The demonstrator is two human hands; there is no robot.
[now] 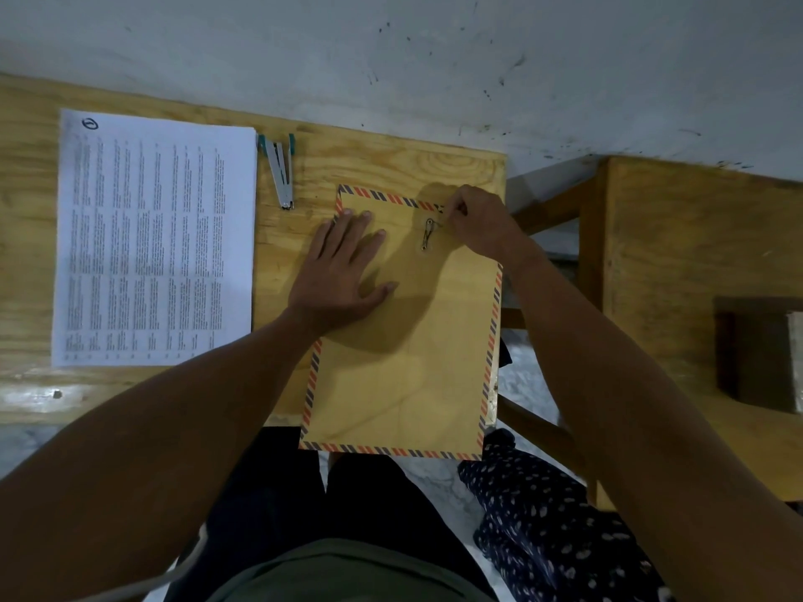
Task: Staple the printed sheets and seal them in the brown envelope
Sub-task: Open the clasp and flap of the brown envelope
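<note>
Right hand (473,223) is up at the top end of the brown envelope (404,362), fingers curled in and pinching the thin string (438,224) of the string closure (427,235), which is two little round buttons with the string looped between them. Left hand (343,271) is just flat on the envelope, fingers straight and spread, palm down, pressing the upper left part so it stays put.

The envelope itself has that red and blue airmail striping round the edges. It lies flat on the wooden counter (391,154), near the counter's right end, with its bottom end hanging off the near edge over the person's lap.

To the left of it, well apart, the printed sheets (152,241) sit in a neat stack on the counter, text sideways from this view. The stapler (280,173) is lying right beside the stack's top right corner, silver with teal bits, between the sheets and the envelope. Can't tell if the sheets have a staple in them.
</note>
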